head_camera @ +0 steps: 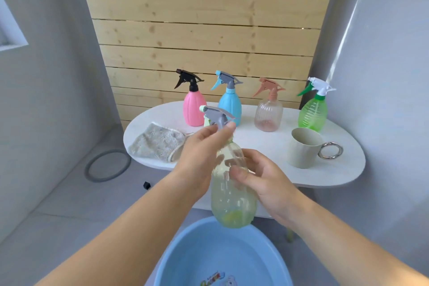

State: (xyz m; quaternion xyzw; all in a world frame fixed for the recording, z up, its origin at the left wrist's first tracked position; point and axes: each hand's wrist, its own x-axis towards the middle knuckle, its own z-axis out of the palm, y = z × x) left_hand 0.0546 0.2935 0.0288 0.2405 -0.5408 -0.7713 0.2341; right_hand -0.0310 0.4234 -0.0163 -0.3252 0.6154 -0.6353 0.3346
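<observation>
Head view: spray bottle (233, 202), long axis near vertical, over basin (197, 253); left hand (197, 160) fingers (206, 133) pinch its neck, right hand (271, 183) fingers grip its body.

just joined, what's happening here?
A person holds a pale yellow spray bottle above a blue basin: the left hand grips its neck under the grey trigger head, the right hand holds its body. Behind, four other spray bottles, a cloth and a mug sit on the white table.
</observation>
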